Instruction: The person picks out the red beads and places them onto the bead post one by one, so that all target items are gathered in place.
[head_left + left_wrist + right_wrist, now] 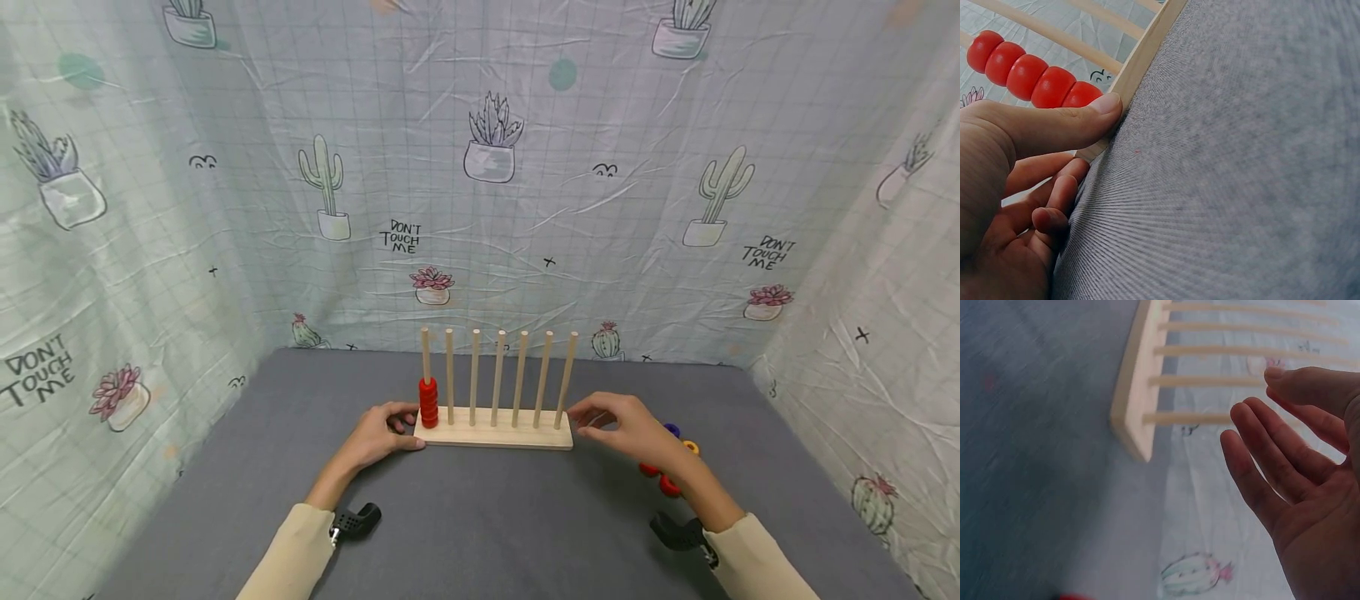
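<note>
A wooden peg stand [495, 435] with a row of upright pegs stands on the grey cloth. Several red beads [428, 403] are stacked on its leftmost peg. My left hand [380, 435] grips the base's left end; in the left wrist view the thumb [1079, 122] lies on the base edge, beside the red beads [1022, 75], with the other fingers curled at the end. My right hand [618, 423] is by the base's right end, fingers loosely bent. Nothing is between them in the right wrist view, where the bare pegs [1210, 381] are blurred.
Loose beads lie partly hidden by my right forearm: a blue one [672, 430], a yellow one [691, 447] and red ones [670, 486]. A cactus-print curtain [495, 233] encloses the back and sides of the grey table surface [480, 517].
</note>
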`<state>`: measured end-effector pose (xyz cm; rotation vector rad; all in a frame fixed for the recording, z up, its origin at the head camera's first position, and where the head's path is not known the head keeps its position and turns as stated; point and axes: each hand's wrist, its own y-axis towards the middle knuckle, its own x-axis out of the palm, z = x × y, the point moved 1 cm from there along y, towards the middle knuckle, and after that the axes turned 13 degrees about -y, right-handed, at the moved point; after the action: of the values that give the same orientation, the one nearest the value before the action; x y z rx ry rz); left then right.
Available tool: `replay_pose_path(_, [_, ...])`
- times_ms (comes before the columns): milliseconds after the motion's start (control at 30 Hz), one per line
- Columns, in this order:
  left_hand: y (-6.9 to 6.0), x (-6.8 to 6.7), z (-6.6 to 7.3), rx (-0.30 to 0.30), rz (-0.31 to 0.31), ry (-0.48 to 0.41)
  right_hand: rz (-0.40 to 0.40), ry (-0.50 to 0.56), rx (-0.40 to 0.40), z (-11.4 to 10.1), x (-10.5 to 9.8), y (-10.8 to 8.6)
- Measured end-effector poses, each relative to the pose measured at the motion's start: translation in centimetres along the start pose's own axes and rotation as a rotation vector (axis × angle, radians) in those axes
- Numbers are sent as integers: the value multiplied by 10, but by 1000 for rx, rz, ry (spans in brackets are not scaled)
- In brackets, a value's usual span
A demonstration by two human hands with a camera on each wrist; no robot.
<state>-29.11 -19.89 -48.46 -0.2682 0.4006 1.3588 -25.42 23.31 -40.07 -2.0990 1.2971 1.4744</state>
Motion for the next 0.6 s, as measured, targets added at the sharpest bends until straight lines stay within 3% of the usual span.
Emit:
replay_pose_path(300, [0, 0, 0, -18, 6, -3, -40, 3, 174, 27, -6, -33])
replay_pose_path(600, [-1, 1, 0, -25, 10, -18, -52, 0, 224, 48, -14, -63])
